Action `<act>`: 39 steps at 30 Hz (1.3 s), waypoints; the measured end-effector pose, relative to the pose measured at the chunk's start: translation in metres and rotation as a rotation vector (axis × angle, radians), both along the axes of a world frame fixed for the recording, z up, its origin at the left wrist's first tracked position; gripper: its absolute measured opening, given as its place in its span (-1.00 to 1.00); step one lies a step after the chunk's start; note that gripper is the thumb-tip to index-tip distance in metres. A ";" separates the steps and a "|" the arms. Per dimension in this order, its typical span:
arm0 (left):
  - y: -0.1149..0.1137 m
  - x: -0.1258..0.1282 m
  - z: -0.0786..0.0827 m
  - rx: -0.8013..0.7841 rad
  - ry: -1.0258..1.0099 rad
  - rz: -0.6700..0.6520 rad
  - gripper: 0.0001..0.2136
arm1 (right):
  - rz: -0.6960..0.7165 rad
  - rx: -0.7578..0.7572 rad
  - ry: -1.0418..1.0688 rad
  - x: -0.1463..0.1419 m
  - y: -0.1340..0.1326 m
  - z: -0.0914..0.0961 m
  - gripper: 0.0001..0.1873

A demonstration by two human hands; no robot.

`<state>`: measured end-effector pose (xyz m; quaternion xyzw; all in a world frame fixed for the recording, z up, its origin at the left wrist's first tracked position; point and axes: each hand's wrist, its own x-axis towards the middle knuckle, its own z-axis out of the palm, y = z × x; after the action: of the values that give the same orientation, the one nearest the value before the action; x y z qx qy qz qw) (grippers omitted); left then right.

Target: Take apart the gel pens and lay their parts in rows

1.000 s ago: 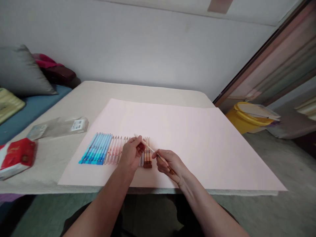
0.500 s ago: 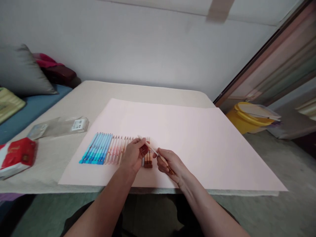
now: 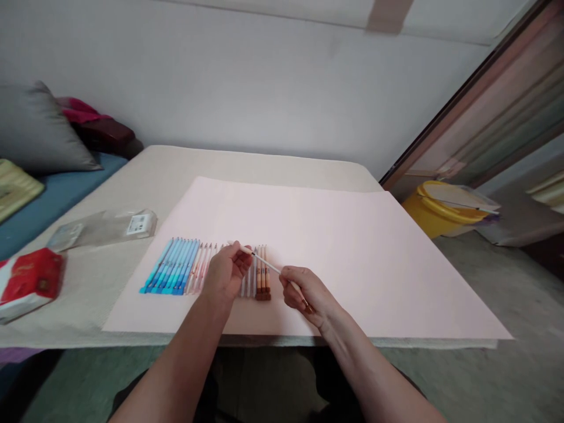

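Observation:
My left hand pinches a pale pen barrel piece, whose pointed end sticks out past the fingers. Closed round the other pen part, brown at its end, is my right hand. A thin white refill with a dark tip spans the gap between the two hands. Below and left of them lie rows of pens: blue ones, pale pink ones and brown-and-orange ones. My left hand hides part of the middle pens.
The pens lie on a large pale pink sheet over a cream-covered table. At the left are a clear plastic wrapper and a red-and-white packet. A yellow bucket stands beyond the table's right side.
My left hand has moved left with the barrel piece, widening the gap to my right hand. More of the white refill shows, and the brown-and-orange pens are uncovered. My right hand has barely moved.

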<state>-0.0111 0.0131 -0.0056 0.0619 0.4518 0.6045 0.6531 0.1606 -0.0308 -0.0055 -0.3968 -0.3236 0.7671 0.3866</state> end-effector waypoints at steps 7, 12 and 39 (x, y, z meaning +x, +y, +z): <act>0.000 0.000 0.000 -0.014 -0.022 -0.022 -0.92 | -0.010 0.016 0.018 0.003 0.001 0.002 -0.78; 0.002 -0.003 -0.001 -0.023 -0.027 0.015 -0.93 | 0.007 0.026 0.012 0.007 0.001 0.003 -0.78; -0.023 0.029 -0.002 0.043 0.022 -0.418 -0.91 | -0.046 0.039 -0.307 -0.004 0.006 0.006 -0.79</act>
<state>0.0176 -0.0102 -0.0079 0.1748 0.4231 0.4645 0.7581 0.1567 -0.0248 0.0001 -0.5092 -0.3845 0.6819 0.3575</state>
